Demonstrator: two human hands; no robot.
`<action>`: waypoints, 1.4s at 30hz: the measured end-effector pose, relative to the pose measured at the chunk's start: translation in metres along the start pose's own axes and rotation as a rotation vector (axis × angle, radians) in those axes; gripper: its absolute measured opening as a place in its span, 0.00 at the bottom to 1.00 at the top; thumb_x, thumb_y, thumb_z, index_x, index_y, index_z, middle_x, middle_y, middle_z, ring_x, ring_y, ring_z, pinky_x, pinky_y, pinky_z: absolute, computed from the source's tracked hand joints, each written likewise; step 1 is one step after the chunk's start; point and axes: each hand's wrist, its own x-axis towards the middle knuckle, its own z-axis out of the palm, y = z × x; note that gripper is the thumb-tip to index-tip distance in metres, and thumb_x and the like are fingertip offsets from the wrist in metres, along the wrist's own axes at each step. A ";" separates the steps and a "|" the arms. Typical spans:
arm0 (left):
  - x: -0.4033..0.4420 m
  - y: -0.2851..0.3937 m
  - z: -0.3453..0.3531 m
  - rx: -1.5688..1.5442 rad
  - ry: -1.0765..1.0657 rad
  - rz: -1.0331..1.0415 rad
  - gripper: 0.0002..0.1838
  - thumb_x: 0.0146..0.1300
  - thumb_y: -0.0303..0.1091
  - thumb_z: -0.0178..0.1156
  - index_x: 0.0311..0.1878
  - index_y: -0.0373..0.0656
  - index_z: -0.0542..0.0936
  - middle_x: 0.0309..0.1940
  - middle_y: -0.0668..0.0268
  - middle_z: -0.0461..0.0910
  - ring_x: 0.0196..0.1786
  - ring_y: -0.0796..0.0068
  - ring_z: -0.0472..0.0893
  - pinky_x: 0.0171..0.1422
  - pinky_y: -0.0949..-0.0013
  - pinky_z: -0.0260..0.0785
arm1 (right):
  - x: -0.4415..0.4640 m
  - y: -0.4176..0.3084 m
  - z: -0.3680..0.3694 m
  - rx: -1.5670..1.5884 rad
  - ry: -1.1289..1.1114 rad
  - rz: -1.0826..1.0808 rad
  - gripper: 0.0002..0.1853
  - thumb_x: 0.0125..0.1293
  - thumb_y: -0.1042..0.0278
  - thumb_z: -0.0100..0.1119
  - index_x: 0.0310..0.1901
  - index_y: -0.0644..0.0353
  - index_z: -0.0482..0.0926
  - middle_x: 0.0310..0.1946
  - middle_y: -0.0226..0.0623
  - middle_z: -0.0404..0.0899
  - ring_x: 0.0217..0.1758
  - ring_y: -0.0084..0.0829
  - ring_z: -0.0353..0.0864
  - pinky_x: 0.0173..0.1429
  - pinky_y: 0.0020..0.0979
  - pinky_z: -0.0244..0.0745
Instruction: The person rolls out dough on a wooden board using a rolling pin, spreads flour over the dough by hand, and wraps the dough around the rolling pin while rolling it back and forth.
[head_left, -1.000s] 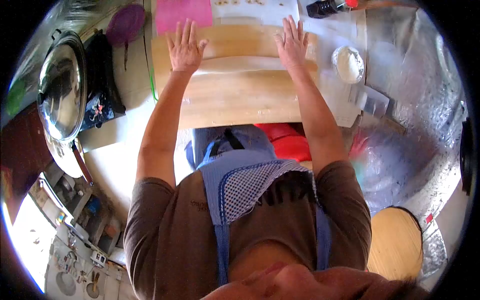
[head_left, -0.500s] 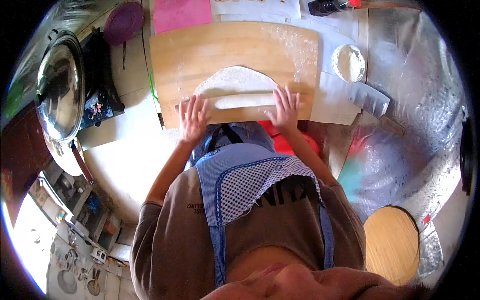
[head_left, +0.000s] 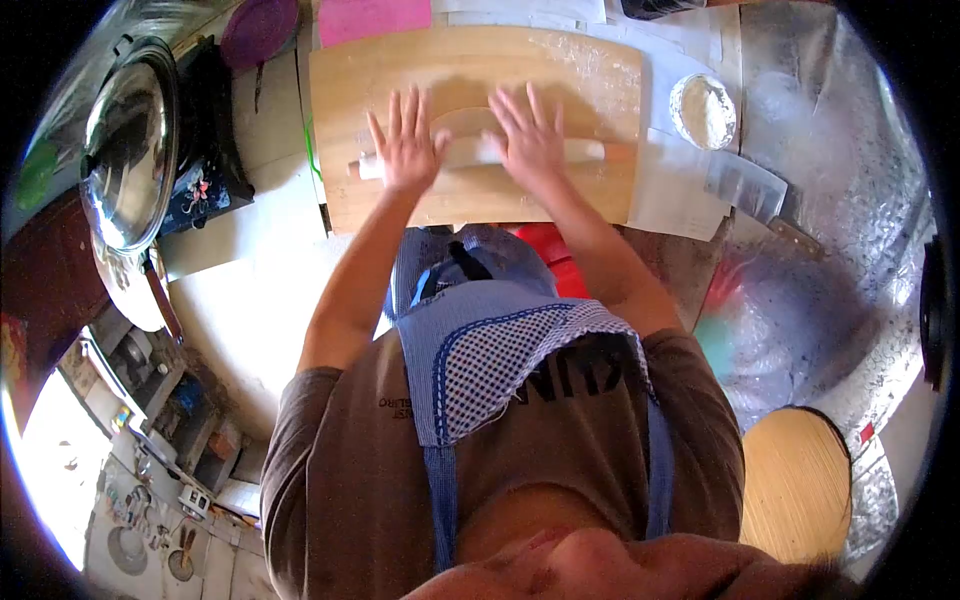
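Note:
My left hand (head_left: 407, 142) lies palm down over the left part of a wooden rolling pin (head_left: 588, 151), fingers stretched forward and spread. Toward the pin's right part, my right hand (head_left: 530, 138) rests flat in the same way, its fingers also apart. Between the hands, pale flattened dough (head_left: 464, 122) shows just beyond the pin; my hands hide much of it. I cannot tell whether some dough is wrapped around the pin. Both pin and dough are on a large wooden board (head_left: 400, 55) dusted with flour.
Right of the board stand a bowl of flour (head_left: 703, 111) and a broad-bladed scraper or knife (head_left: 755, 190). A lidded metal pot (head_left: 130, 150) is at the left, near a purple pan-shaped item (head_left: 260, 32). A round wooden disc (head_left: 797, 485) lies at the lower right.
Both hands have moved forward and closer together, and the rolling pin has shifted forward across the board. Less of the dough shows beyond the pin. The camera view has shifted slightly.

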 end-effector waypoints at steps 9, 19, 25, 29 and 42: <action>0.020 -0.029 -0.014 0.234 -0.107 -0.005 0.41 0.71 0.62 0.46 0.80 0.51 0.55 0.81 0.66 0.52 0.83 0.60 0.47 0.83 0.38 0.33 | 0.016 0.033 0.008 -0.073 0.006 -0.008 0.32 0.71 0.36 0.48 0.73 0.37 0.66 0.79 0.19 0.55 0.84 0.47 0.44 0.79 0.67 0.43; -0.042 -0.010 -0.015 -0.064 -0.117 0.097 0.44 0.66 0.59 0.56 0.79 0.47 0.57 0.81 0.64 0.52 0.83 0.58 0.47 0.84 0.42 0.33 | -0.055 0.033 -0.017 0.026 -0.027 0.018 0.39 0.64 0.52 0.64 0.75 0.49 0.63 0.79 0.30 0.56 0.83 0.46 0.47 0.79 0.58 0.47; -0.033 -0.028 -0.001 -0.098 -0.011 0.173 0.43 0.69 0.61 0.51 0.80 0.49 0.54 0.81 0.65 0.51 0.83 0.57 0.48 0.84 0.42 0.38 | -0.042 0.042 -0.013 -0.039 -0.083 0.030 0.42 0.63 0.45 0.64 0.76 0.49 0.61 0.80 0.33 0.53 0.83 0.50 0.47 0.79 0.61 0.47; 0.077 -0.047 -0.019 0.013 0.005 0.219 0.41 0.64 0.60 0.58 0.75 0.48 0.63 0.77 0.63 0.59 0.79 0.59 0.56 0.80 0.42 0.49 | 0.048 0.074 -0.014 0.007 0.109 0.089 0.41 0.62 0.43 0.65 0.74 0.46 0.64 0.78 0.33 0.57 0.81 0.46 0.52 0.77 0.61 0.52; -0.132 -0.025 -0.003 -0.111 -0.116 0.222 0.42 0.62 0.58 0.59 0.75 0.45 0.65 0.73 0.58 0.66 0.75 0.56 0.64 0.78 0.42 0.50 | -0.143 0.026 0.007 0.151 -0.041 0.015 0.36 0.57 0.43 0.67 0.66 0.47 0.75 0.65 0.28 0.74 0.72 0.37 0.67 0.68 0.54 0.60</action>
